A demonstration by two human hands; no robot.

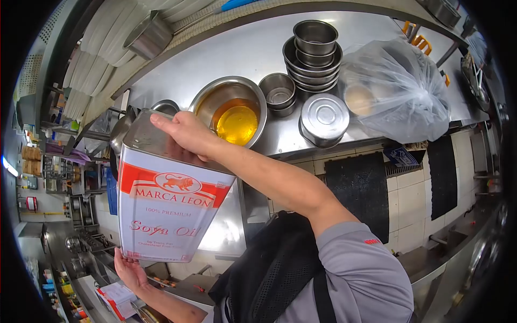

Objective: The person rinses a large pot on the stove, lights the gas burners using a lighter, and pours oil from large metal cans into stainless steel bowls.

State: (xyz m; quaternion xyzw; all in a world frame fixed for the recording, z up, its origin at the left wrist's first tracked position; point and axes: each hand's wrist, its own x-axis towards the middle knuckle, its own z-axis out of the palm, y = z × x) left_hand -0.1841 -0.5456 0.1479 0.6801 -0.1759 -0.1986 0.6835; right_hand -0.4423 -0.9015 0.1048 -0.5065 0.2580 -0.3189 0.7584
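A large white and red tin of soya oil (167, 215) is in front of me, its metal top towards the counter. My right hand (186, 132) is closed over that top; whatever the fingers wrap round is hidden beneath the palm. My left hand (131, 271) supports the tin at its bottom edge, fingers curled against the base. Just beyond the tin sits a steel bowl (257, 96) with a pool of yellow oil (237, 125) in it. No stream of oil shows between tin and bowl.
On the steel counter (215, 62) are a small pair of nested pots (279, 90), a tall stack of steel bowls (313, 59), a lidded round container (325, 118) and a clear plastic bag (401, 86). Black mats (358, 188) lie on the tiled floor.
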